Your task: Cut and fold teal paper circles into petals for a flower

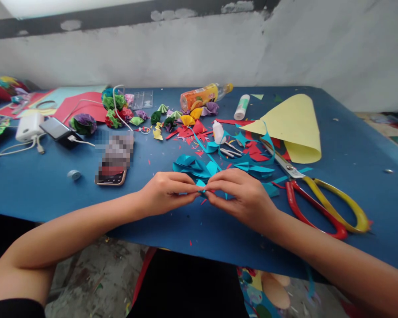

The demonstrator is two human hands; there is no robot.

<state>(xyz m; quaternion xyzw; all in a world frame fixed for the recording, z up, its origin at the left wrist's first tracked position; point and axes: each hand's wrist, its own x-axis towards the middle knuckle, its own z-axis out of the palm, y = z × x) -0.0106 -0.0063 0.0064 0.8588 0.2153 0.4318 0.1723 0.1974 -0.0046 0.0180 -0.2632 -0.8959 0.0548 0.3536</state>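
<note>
Between the fingertips of both hands, above the front of the blue table, is a small folded piece of turquoise paper [201, 183]. My left hand [169, 191] pinches it from one side, thumb and fingers pressed together. From the other side my right hand [240, 192] pinches the same piece. Much of the paper is covered by the fingers. Just behind the hands lie folded turquoise paper shapes [190, 165] and more turquoise pieces [255, 169]. Large scissors [293, 171] with one red and one yellow handle rest to the right of my right hand.
A phone [114, 161] and a grey cap [74, 175] lie left. Behind are a white glue bottle [218, 132], red paper scraps [256, 151], an orange-labelled bottle [199, 96], a glue stick [242, 107] and curled yellow paper [295, 123]. A power bank [29, 126] with cables sits far left.
</note>
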